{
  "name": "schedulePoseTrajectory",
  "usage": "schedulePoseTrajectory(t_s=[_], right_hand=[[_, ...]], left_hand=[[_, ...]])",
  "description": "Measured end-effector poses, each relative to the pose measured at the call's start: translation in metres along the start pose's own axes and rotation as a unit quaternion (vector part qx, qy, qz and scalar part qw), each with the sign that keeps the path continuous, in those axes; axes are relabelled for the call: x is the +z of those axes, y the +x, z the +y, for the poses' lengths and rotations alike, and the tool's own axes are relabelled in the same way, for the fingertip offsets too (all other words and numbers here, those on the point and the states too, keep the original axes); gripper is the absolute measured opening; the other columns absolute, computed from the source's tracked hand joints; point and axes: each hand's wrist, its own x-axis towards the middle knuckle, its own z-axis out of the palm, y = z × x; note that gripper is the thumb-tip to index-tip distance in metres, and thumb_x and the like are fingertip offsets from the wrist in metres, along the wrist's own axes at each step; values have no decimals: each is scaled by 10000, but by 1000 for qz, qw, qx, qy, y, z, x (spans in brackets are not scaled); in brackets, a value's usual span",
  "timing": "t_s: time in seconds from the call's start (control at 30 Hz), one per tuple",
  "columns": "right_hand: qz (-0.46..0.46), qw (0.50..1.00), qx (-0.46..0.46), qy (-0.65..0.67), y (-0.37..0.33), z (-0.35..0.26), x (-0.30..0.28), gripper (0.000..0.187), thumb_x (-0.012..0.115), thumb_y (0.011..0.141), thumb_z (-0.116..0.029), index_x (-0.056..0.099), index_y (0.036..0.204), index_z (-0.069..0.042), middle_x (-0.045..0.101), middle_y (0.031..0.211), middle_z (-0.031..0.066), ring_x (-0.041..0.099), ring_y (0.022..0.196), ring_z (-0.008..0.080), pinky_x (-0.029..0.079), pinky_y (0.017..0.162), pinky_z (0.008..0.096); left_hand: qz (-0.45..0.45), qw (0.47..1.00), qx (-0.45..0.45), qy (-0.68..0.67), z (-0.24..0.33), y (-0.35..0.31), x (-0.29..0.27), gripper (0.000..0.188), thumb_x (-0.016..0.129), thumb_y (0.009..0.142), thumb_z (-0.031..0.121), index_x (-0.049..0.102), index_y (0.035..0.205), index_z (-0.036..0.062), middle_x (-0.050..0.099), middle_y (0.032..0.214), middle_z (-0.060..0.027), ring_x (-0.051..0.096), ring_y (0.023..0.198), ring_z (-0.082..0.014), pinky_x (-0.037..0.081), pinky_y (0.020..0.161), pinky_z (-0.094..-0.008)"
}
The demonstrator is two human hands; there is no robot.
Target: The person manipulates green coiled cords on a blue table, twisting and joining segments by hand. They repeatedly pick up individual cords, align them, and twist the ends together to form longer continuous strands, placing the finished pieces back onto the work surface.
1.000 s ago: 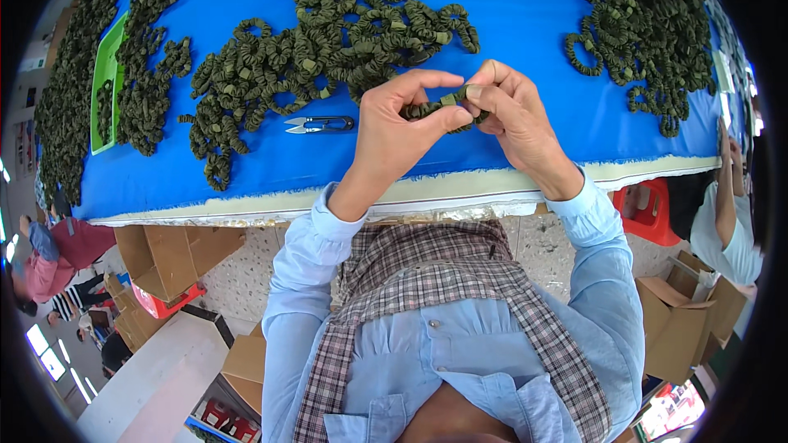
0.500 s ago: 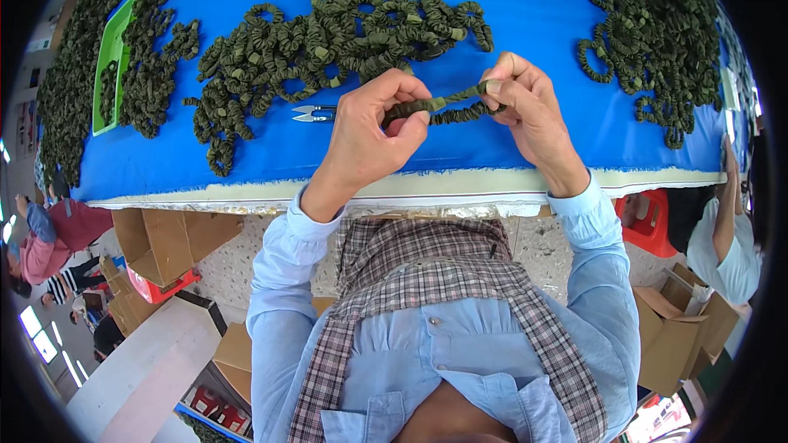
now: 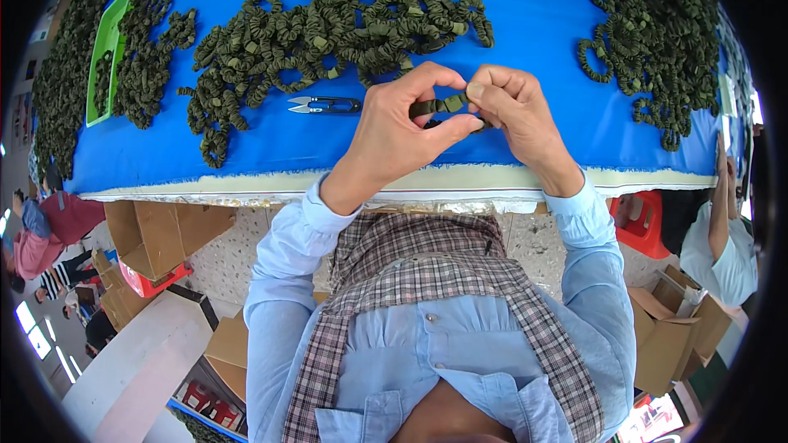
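A dark green gathered-fabric scrunchie [image 3: 453,104] is held between my two hands, just above the blue-covered table. My left hand [image 3: 398,127] curls round its left part, with the thumb reaching along the lower side. At its upper right, my right hand [image 3: 517,111] pinches the band between thumb and fingertips, beside a flat, smooth section. Fingers hide much of the loop. To the left of my left hand lie thread snips [image 3: 332,105] with dark handles, their blades pointing left. Beyond my hands spreads a heap of similar scrunchies [image 3: 361,29].
More scrunchies are piled at the right [image 3: 657,41] and far left [image 3: 70,57]. A green tray [image 3: 109,25] stands among the left piles. Below the table edge are cardboard boxes [image 3: 164,234] and a red stool [image 3: 644,226]. Other people are at both sides.
My left hand has moved right, closer to my right hand, and the scrunchie is less stretched out. More of the snips' handles now shows.
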Motion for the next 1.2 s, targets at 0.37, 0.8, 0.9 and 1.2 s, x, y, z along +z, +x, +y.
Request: schedulePoseTrajectory(t_s=[0.37,0.8,0.9,1.2], right_hand=[[39,999,-9,13,-4,-2,-4,191,604,861,-107,587,681,-45,495,575,-35,366,507,19,266,476,216],[1,1000,-31,-4,-2,-3,-7,142,590,862,-73,616,726,-39,550,620,-17,376,514,12,268,462,201],[8,999,-40,-7,-3,1,-6,140,589,860,-69,617,727,-37,556,623,-14,374,517,11,263,463,204],[17,998,-44,33,-3,5,-8,138,583,851,-56,612,718,-34,541,611,-17,360,517,13,264,466,206]], left_hand=[[23,999,47,0,-3,0,-5,123,745,746,45,635,780,3,578,672,-38,475,526,-75,344,438,-245],[18,991,131,30,1,-2,-11,275,736,736,-19,680,997,47,646,830,-48,578,687,-77,428,534,-205],[1,992,129,11,-2,-3,-8,260,725,731,-39,688,972,53,651,826,-57,593,667,-87,424,522,-204],[32,997,59,-38,-12,-7,-12,100,689,730,-30,658,818,6,585,677,-17,512,531,-63,387,456,-213]])
